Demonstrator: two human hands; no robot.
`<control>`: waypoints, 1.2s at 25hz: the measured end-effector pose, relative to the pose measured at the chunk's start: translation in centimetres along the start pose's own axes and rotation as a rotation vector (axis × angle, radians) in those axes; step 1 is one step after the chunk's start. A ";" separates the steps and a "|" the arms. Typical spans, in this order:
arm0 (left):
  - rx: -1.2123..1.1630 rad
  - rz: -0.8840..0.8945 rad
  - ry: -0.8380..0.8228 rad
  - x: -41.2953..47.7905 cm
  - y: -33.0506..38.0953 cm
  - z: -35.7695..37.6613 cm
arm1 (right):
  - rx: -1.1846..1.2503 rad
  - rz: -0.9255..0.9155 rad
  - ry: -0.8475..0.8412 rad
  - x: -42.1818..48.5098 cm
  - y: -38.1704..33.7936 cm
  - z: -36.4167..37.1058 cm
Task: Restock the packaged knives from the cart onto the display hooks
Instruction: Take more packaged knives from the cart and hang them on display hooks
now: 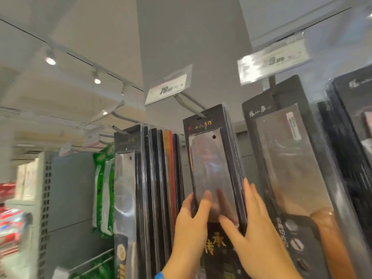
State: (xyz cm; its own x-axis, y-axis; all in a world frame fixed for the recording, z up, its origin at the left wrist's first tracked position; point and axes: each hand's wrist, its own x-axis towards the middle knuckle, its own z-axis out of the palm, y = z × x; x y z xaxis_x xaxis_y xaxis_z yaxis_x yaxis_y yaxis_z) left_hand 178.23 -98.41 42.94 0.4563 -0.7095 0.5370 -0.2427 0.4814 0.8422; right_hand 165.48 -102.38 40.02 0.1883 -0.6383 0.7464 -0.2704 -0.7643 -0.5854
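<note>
Left hand (191,224): grips the left edge of the packaged knife (211,168), thumb on the clear front, the other fingers curled round behind the edge.
Right hand (257,232): spread flat, fingers straight up along the pack's right edge, thumb (227,223) pressed on the front near the bottom of the blade; it wraps round nothing.
Packaged knife: a black card with a steel cleaver under clear plastic, held upright and slightly tilted, its hang slot at the tip of the display hook (189,101). Whether the hook passes through the slot I cannot tell.
Same hook: more black packs (234,158) sit just behind the held one; a price tag (168,87) reading 79 stands at the hook's front end.
Left hook: a row of dark packs (128,178), edges close together.
Right hook: a larger cleaver pack (285,158) under a blurred price tag (273,59), more packs (354,117) beyond it.
Further left: green packets (103,188) hanging beside a perforated upright (46,198).
Wrist: a blue band (160,275) at the left wrist.
Overhead: ceiling spotlights (50,61).
</note>
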 end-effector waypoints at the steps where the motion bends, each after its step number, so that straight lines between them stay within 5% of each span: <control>1: -0.016 -0.007 -0.001 -0.3 0.1 0.1 | 0.022 -0.023 0.005 -0.1 -0.2 0.0; 16: 0.140 0.086 0.208 -2.7 1.8 -2.7 | 0.209 -0.137 -0.086 -2.5 -2.9 1.0; 23: 0.172 0.131 0.202 -3.4 2.9 -4.3 | 0.013 -0.242 -0.024 -3.7 -4.5 1.5; 27: 0.215 0.121 0.189 -2.7 2.9 -4.6 | 0.246 -0.114 0.056 -2.1 -3.3 -0.3; 30: 0.028 0.018 0.173 -1.3 3.7 -4.3 | 0.404 0.029 0.125 0.4 -1.6 -1.1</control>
State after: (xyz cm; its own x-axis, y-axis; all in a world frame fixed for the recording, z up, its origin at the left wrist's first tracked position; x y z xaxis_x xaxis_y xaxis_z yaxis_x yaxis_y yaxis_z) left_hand 180.41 -93.55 45.14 0.5920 -0.6005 0.5375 -0.2743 0.4769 0.8350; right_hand 164.99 -101.37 41.60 0.0634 -0.6627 0.7462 0.1226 -0.7369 -0.6648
